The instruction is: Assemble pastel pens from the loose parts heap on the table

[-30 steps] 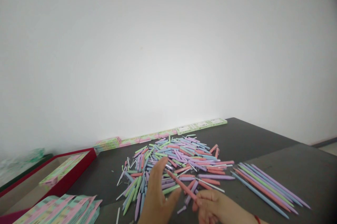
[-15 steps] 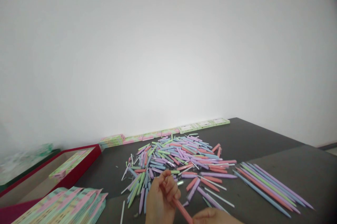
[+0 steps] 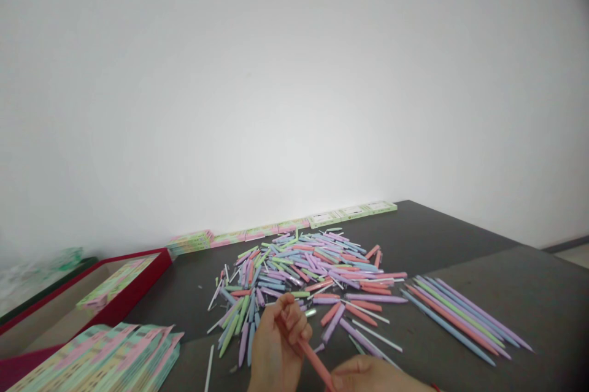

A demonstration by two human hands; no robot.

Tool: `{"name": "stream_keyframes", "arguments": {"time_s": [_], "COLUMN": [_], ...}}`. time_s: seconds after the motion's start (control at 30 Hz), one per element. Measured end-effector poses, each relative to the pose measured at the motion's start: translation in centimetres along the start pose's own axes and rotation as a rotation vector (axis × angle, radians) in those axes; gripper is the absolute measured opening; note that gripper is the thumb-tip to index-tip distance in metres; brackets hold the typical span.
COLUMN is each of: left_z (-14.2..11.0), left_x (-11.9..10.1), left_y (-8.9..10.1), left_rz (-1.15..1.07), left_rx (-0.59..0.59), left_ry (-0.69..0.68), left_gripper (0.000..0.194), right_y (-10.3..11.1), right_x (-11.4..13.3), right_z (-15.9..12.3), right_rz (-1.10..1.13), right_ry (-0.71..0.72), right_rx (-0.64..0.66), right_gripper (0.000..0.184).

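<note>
Near the bottom middle, my left hand (image 3: 280, 343) has its fingers curled round one end of a coral pen (image 3: 316, 362). The other end is pinched by my right hand (image 3: 368, 373), lower and to the right. The pen slants down to the right between them; its tips are hidden in the fingers. Just beyond my hands spreads a loose pile of pastel pen parts (image 3: 294, 263) in purple, blue, green and coral, with thin white refills (image 3: 377, 335) among them. To the right, several long pointed pens (image 3: 464, 321) lie side by side.
At the left stands an open red box (image 3: 142, 284) with printed packs inside. In front of it lies a fan of flat printed packs (image 3: 105, 358). More green and pink boxes (image 3: 262, 232) line the wall. Crumpled clear plastic (image 3: 37, 284) is at the far left.
The whole view has shifted a little, so the table things sit slightly further left and higher. Both hands keep hold of the coral pen; more of the right wrist shows.
</note>
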State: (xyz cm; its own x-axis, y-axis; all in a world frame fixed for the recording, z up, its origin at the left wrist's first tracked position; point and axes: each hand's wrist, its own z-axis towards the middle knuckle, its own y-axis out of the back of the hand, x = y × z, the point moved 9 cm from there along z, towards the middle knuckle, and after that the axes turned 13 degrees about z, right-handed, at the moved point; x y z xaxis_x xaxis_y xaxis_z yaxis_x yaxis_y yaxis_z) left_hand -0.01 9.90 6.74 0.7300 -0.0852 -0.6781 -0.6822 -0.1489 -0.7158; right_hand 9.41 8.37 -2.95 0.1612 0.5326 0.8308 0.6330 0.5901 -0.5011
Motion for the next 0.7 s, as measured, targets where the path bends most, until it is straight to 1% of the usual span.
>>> {"name": "stream_keyframes", "arguments": {"time_s": [0.1, 0.17, 0.23, 0.3, 0.33, 0.4, 0.43, 0.47, 0.53, 0.6, 0.63, 0.7], "left_z": [0.2, 0.6, 1.1, 1.5, 1.6, 1.7, 1.8, 1.8, 1.8, 1.8, 1.7, 1.7], "left_x": [-0.2, -0.5, -1.0, -1.8, -2.4, -3.4, -3.7, -3.9, -4.0, -4.0, -4.0, -4.0], "left_y": [0.2, 0.8, 1.9, 3.3, 3.9, 4.6, 4.8, 4.9, 4.7, 4.6, 4.6, 4.6], "left_rz": [0.058, 0.14, 0.209, 0.256, 0.276, 0.31, 0.316, 0.316, 0.31, 0.308, 0.308, 0.308], "left_rx": [0.005, -0.037, -0.129, -0.245, -0.298, -0.371, -0.389, -0.398, -0.393, -0.387, -0.386, -0.387], "left_ry": [-0.028, -0.046, -0.049, -0.07, -0.096, -0.151, -0.169, -0.18, -0.191, -0.199, -0.202, -0.209], "left_gripper": [0.025, 0.027, 0.032, 0.033, 0.032, 0.029, 0.027, 0.025, 0.023, 0.021, 0.021, 0.02], "right_y": [-1.1, -1.5, -1.5, -0.8, -0.2, 1.9, 3.2, 5.0, 8.6, 11.3, 12.3, 13.6], "right_x": [0.8, 2.2, 4.0, 6.2, 7.3, 9.6, 10.5, 11.1, 11.5, 11.6, 11.4, 10.8], "right_z": [-0.5, -1.1, -1.9, -3.1, -3.9, -6.0, -7.3, -8.7, -11.5, -14.1, -15.2, -16.6], "right_rz": [-0.038, -0.099, -0.187, -0.32, -0.422, -0.687, -0.837, -0.963, -1.185, -1.359, -1.421, -1.477], "right_ry": [-0.001, 0.031, 0.064, 0.095, 0.114, 0.171, 0.186, 0.17, 0.09, 0.065, 0.052, 0.061], "right_rx": [0.044, 0.028, -0.036, -0.115, -0.154, -0.273, -0.341, -0.441, -0.621, -0.762, -0.816, -0.864], "right_gripper": [0.05, 0.048, 0.046, 0.04, 0.035, 0.026, 0.026, 0.026, 0.026, 0.029, 0.029, 0.03]}}
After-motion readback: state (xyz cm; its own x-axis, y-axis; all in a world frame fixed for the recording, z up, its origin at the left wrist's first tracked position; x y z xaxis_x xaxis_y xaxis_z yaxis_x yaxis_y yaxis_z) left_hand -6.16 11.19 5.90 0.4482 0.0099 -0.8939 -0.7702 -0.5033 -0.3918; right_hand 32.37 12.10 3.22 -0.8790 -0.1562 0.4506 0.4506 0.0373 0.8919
